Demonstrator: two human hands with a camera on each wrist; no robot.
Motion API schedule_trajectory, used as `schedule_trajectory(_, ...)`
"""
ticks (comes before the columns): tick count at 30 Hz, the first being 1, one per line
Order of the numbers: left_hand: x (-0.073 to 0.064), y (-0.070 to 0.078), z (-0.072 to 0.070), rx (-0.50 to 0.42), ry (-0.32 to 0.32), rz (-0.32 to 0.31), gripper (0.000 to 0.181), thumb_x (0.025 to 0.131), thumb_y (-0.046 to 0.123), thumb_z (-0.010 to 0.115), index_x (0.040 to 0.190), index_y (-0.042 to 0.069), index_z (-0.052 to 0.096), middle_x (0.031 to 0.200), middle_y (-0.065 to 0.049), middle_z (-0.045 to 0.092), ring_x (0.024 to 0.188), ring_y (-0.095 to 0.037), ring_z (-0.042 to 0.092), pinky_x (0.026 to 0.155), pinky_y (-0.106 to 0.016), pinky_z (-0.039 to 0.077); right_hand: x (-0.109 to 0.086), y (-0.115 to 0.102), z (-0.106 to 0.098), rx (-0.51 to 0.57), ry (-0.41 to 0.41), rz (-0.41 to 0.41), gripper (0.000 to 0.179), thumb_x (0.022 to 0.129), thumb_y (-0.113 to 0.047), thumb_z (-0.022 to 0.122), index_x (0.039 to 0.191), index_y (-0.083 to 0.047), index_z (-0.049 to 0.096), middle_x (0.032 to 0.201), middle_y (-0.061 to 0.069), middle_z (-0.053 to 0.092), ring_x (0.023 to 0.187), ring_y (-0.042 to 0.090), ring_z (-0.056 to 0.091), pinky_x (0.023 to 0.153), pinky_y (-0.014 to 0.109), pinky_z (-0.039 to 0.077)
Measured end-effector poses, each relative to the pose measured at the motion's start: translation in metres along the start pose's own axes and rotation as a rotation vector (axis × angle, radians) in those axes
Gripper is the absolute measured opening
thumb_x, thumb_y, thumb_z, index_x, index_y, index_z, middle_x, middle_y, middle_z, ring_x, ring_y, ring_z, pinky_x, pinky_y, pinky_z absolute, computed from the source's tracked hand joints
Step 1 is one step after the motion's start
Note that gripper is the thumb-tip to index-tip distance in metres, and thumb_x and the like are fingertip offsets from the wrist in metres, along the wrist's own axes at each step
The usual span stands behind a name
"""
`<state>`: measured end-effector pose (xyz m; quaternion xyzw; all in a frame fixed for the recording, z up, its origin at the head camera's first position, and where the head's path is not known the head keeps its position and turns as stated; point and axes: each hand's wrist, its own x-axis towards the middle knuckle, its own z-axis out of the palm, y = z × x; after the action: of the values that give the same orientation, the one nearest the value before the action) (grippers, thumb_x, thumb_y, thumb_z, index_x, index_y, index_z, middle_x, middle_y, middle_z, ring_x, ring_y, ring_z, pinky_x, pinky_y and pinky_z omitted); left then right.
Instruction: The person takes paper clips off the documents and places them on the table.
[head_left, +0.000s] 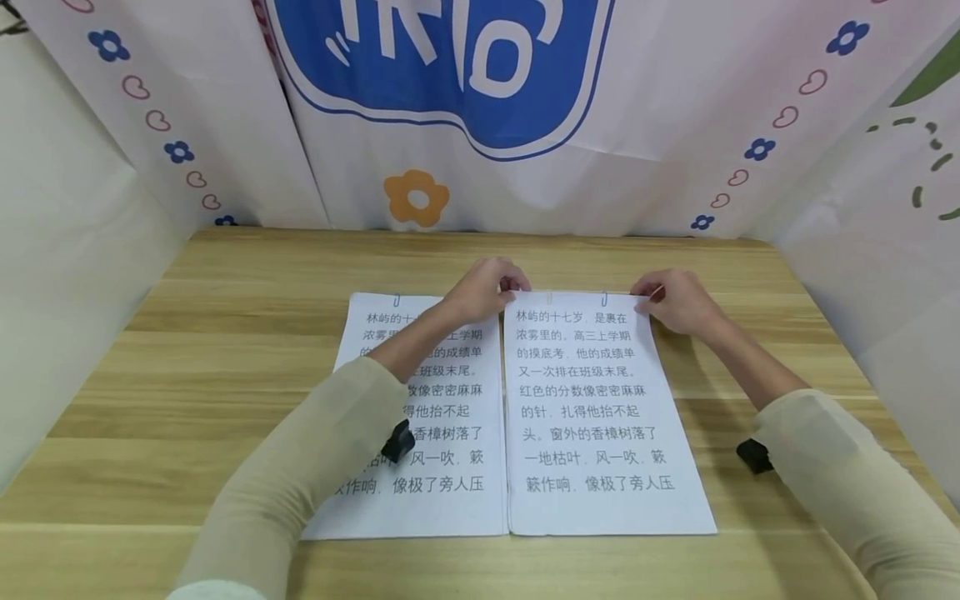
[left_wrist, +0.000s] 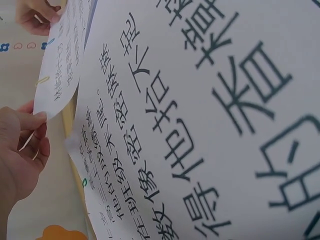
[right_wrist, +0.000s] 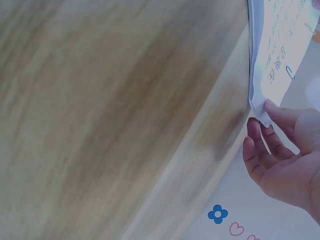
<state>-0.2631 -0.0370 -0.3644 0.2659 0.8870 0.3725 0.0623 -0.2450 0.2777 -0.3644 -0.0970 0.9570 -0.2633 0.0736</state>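
Observation:
Two stacks of printed paper lie side by side on the wooden table. The right stack (head_left: pixel 585 417) has a yellow paper clip (head_left: pixel 549 297) and a blue paper clip (head_left: pixel 604 298) on its top edge. My left hand (head_left: pixel 483 287) pinches this stack's top left corner between thumb and fingers. At its top right corner, my right hand (head_left: pixel 675 300) pinches the paper, also seen in the right wrist view. The left stack (head_left: pixel 442 508) lies partly under my left forearm, with a paper clip (head_left: pixel 397 300) at its top; the arm hides some of its print.
The wooden table (head_left: pixel 187 375) extends around the stacks. Behind it hangs a white printed sheet (head_left: pixel 562 192) with a blue sign and an orange flower (head_left: pixel 417 198). White side coverings (head_left: pixel 67 208) stand at left and right. Dark wrist devices (head_left: pixel 399 442) sit under both sleeves.

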Motion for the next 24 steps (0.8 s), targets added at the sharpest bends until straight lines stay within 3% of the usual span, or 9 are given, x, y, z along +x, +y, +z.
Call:
schedule_trajectory(7,0.0,0.0007,-0.0002,-0.001,-0.001,-0.027,0.024,0.095,-0.012,0.06,0.112,-0.003,0.074,0.103,-0.013,0.068,0.097,-0.024,0.061,0.088,-0.03,0.052,-0.0013,-0.0002,-0.001,0.015,0.041,-0.035,0.011,0.097,0.005,0.065,0.106,0.008,0.069,0.108,0.026,0.065,0.099,0.04,0.059,0.088,0.048,0.05)
schedule_trajectory(24,-0.0019,0.0007,0.0012,-0.084,0.008,-0.055,0.016,0.097,-0.006,0.064,0.109,0.0,0.072,0.099,-0.011,0.065,0.089,-0.022,0.06,0.08,-0.028,0.052,-0.004,0.0011,-0.003,0.083,0.075,-0.018,0.013,0.098,0.007,0.063,0.108,0.007,0.069,0.111,0.027,0.064,0.101,0.038,0.058,0.09,0.047,0.05)
